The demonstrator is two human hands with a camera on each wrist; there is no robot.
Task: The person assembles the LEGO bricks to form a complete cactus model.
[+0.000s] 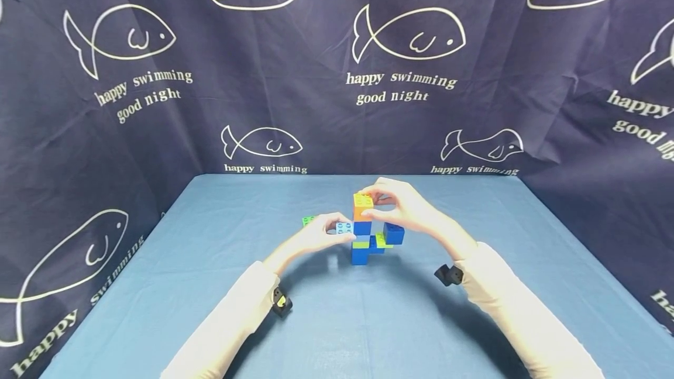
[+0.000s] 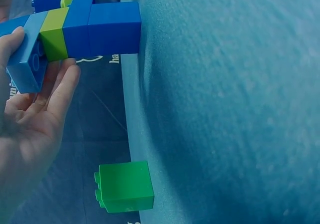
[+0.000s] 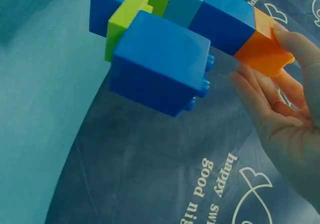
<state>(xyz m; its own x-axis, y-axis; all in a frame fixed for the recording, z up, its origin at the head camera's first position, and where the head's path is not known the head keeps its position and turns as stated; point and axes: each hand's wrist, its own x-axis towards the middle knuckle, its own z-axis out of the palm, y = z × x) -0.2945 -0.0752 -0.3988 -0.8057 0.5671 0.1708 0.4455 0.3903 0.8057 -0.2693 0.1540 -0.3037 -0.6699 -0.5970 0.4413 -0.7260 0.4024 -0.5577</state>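
A tower of toy building bricks stands in the middle of the table, with an orange brick (image 1: 363, 209) on top and a dark blue brick (image 1: 362, 228) under it. My right hand (image 1: 402, 209) pinches the orange brick between thumb and fingers. At the tower's left side my left hand (image 1: 316, 235) grips a light blue brick (image 2: 26, 59), which juts out sideways with its studs showing. Below it come a lime piece (image 2: 53, 33) and blue bricks (image 2: 114, 28). On the right a side arm carries a thin lime piece (image 3: 122, 24) and a large blue brick (image 3: 157, 62).
A loose green brick (image 2: 126, 186) lies on the table left of the tower, partly behind my left hand in the head view. The blue-covered table (image 1: 379, 320) meets a dark curtain (image 1: 337, 104) with fish drawings at its back.
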